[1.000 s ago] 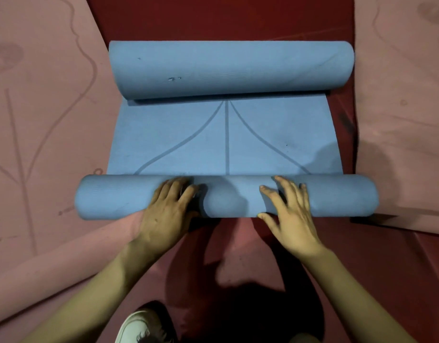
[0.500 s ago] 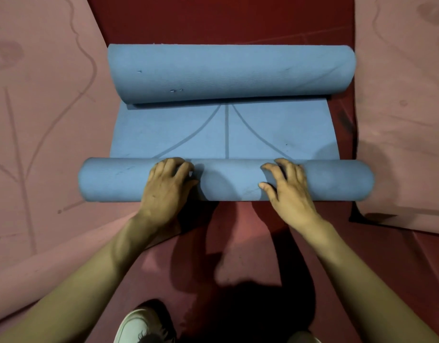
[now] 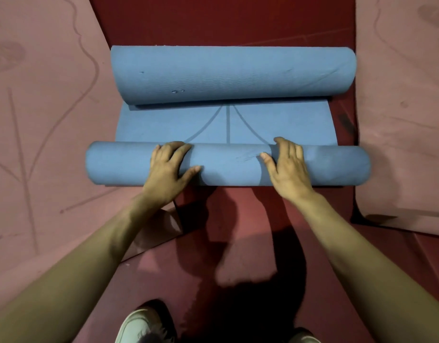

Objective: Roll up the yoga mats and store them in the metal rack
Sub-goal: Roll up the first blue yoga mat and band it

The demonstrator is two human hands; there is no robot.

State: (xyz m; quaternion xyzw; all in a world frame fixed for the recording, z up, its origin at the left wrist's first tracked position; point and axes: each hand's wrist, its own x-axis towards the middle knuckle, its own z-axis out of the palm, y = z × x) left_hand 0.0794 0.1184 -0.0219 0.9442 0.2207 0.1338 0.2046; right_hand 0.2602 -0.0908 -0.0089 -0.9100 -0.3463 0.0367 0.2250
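1. Head view: blue mat on the red floor, rolled at both ends, flat strip between.
2. Left hand curls its fingers over the near roll.
3. Right hand grips it likewise.

Blue mat, darker curved lines; pink mat, faint line drawing, perhaps floral; floor dark red.

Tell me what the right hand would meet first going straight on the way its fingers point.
Probably the far blue roll, past the flat strip of mat; the right hand holds the near roll. Height is unclear.
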